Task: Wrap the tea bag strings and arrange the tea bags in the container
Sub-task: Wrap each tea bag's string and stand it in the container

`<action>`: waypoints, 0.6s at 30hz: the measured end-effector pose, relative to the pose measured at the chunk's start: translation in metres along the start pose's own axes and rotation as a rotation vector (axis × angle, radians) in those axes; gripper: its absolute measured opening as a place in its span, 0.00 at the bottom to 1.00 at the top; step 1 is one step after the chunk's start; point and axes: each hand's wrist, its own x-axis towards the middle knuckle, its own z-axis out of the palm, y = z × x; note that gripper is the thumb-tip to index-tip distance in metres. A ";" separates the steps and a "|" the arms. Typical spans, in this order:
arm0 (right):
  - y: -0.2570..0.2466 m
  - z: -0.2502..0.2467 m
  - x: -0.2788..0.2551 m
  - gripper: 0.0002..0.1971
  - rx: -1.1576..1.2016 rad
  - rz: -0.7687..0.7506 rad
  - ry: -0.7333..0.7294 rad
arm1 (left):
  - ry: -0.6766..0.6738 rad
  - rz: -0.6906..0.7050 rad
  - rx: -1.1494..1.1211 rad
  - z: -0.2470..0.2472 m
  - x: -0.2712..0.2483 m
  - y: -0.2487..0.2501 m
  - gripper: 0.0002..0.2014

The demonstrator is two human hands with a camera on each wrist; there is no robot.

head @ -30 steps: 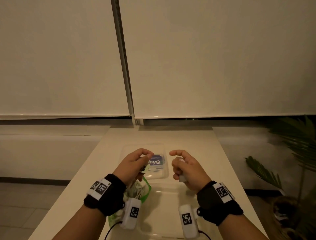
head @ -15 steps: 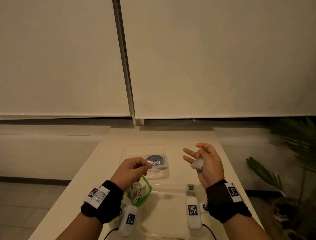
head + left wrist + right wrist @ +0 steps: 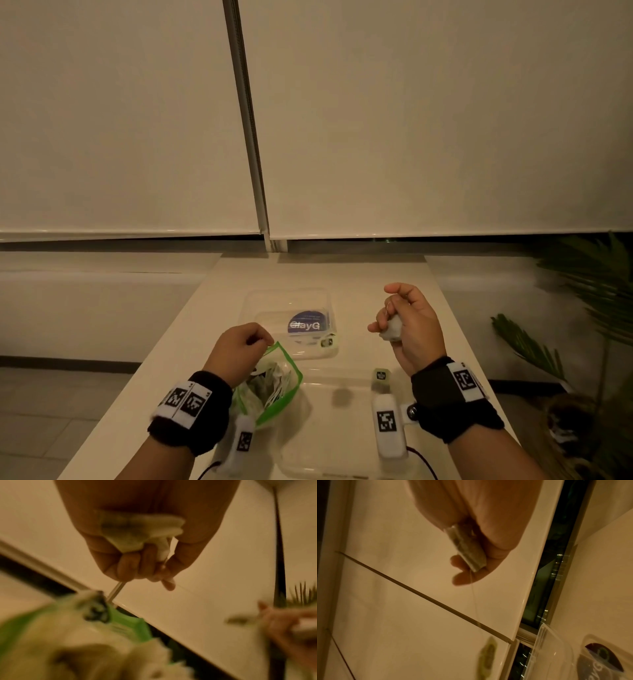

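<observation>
Since a second ago the right hand (image 3: 409, 327) has swung outward over the table (image 3: 359, 274), fingers curled round one tea bag (image 3: 392, 331), while the left hand (image 3: 239, 353) fists another, mostly hidden, above the blurred green pouch (image 3: 274, 390) near the single clear container (image 3: 291, 301).

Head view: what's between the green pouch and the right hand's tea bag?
In the head view, between the green pouch and the tea bag in the right hand lies bare table; a small paper tag sits lower.
</observation>
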 end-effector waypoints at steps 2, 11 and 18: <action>0.001 0.001 -0.004 0.09 -0.089 0.027 -0.050 | -0.080 -0.035 -0.368 -0.001 -0.008 0.006 0.09; 0.023 0.016 -0.038 0.15 -0.826 0.294 -0.777 | -0.245 0.021 -1.119 -0.002 -0.017 0.050 0.08; 0.027 0.017 -0.045 0.15 -0.475 0.335 -0.612 | -0.075 -0.039 -0.859 -0.001 -0.023 0.041 0.10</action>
